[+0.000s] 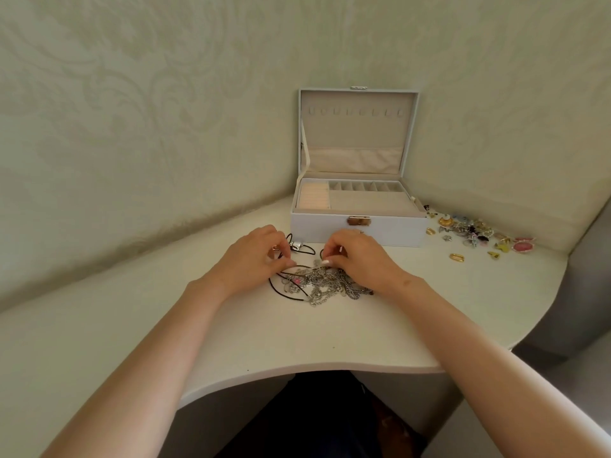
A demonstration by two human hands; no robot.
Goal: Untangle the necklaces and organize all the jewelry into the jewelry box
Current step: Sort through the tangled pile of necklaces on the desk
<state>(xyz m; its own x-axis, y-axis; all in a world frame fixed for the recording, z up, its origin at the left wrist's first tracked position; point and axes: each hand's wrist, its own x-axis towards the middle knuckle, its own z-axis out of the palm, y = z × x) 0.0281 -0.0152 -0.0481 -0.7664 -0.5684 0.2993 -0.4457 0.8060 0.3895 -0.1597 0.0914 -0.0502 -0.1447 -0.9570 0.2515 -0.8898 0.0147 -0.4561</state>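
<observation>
Both forearms reach in from below and converge just in front of the jewelry box (358, 230), wrists low over the tabletop (231, 342). The left hand (251, 256) sits in front of the box's left corner, knuckles up and fingers curled under, its grip pinching a black cord (273, 285) at the top of the tangle of necklaces (325, 283). The right hand (358, 256) mirrors it in front of the box's latch, thumb and forefinger nipped together on a silver chain of the same tangle. The two grips are near each other, not touching. The tangle lies flat just in front of the box, between and below the hands. The box's lid (358, 133) stands upright against the wall (165, 127). Loose jewelry (476, 231) is scattered right of the box, near the tabletop's curved right edge. Bare tabletop runs left of the box, and in front of the tangle down to the scooped front edge.
</observation>
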